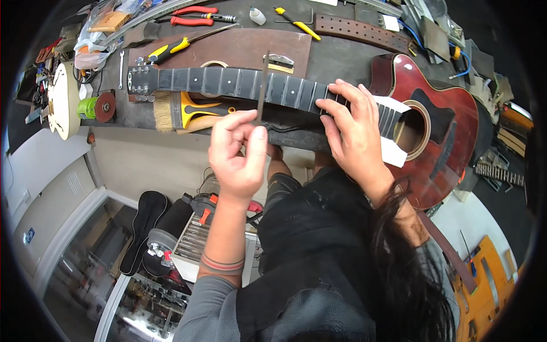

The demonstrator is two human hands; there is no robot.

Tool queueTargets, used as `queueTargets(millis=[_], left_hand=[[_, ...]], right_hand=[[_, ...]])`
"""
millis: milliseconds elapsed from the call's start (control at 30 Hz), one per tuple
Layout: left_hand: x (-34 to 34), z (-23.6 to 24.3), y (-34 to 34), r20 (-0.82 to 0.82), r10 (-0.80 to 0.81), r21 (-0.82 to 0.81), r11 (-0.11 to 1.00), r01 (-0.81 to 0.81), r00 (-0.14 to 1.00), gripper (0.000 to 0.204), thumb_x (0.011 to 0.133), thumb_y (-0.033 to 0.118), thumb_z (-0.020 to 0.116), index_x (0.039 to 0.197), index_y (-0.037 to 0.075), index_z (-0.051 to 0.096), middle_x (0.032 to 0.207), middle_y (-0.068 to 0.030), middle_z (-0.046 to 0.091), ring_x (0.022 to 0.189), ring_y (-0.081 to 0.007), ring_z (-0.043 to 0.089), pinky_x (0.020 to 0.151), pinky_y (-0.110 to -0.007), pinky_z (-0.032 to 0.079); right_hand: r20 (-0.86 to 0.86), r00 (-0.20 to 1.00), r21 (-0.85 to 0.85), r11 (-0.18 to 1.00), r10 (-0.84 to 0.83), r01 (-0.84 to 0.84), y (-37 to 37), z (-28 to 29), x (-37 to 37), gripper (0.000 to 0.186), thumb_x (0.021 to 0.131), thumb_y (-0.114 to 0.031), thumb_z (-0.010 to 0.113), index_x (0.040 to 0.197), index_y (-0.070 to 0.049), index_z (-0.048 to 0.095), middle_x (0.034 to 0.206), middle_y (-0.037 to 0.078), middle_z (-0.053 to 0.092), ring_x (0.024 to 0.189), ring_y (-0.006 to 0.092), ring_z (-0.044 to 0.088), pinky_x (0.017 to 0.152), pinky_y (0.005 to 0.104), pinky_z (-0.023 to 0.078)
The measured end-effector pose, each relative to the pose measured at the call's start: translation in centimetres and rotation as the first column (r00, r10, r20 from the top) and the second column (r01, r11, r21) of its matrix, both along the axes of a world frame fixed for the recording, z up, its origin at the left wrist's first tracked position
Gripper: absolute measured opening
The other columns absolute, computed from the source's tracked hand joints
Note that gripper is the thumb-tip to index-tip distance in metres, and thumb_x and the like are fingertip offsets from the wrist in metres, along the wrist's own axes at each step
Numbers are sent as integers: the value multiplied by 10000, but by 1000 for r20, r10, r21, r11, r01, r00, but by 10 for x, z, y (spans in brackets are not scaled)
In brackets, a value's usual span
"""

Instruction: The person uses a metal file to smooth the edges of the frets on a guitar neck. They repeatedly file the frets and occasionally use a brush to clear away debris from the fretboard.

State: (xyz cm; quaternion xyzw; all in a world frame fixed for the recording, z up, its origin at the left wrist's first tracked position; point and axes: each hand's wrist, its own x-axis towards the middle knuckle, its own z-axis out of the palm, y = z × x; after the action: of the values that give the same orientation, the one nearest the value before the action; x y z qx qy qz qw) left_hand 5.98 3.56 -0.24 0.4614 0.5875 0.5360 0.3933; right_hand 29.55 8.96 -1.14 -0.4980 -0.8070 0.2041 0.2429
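Left hand (238, 149) pinches a thin file (262, 85) upright over the guitar neck (239, 82); right hand (352, 128) presses flat there.

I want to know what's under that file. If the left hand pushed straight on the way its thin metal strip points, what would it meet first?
Most likely the guitar neck: the left hand holds the thin file already lying across its frets, though depth is unclear.

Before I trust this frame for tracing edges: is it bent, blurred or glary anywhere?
Head view: fisheye bends the bench edge and guitar neck; black corners ring the picture; the left hand and thin file look sharp; mild glare on the red guitar body.
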Motion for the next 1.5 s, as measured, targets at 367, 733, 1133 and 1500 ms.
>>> queueTargets(millis=[367,733,1133,1500], left_hand=[[53,-39,1,-283,-43,108,991,76,958,362,958,-113,767,1313,-46,739,820,-21,675,599,-52,549,523,-248,434],[62,-60,-3,-346,-26,209,972,104,938,372,878,-160,769,1235,-56,775,834,-122,755,601,-205,664,576,-314,530],[43,-63,-47,-378,-98,131,979,158,921,323,938,-190,754,1229,-55,792,903,-136,805,680,-65,629,635,-234,511],[47,-52,-57,-406,-124,98,979,178,905,381,897,-239,746,1232,-63,790,857,-173,791,654,-149,694,649,-266,553]], right_hand=[[46,999,-79,997,6,-3,0,3,12,425,914,39,790,1289,-163,784,1526,112,657,1541,383,573,1314,637,320],[17,1000,3,1000,-25,25,-3,-12,9,477,822,37,753,1255,-162,772,1536,106,642,1531,365,575,1309,613,349],[75,997,-5,1000,-14,14,-3,-10,7,412,923,-1,773,1294,-180,777,1572,142,655,1542,404,567,1286,625,365],[88,996,21,1000,-11,9,-3,-9,7,458,865,27,777,1273,-181,780,1556,153,663,1509,399,595,1264,629,396]])
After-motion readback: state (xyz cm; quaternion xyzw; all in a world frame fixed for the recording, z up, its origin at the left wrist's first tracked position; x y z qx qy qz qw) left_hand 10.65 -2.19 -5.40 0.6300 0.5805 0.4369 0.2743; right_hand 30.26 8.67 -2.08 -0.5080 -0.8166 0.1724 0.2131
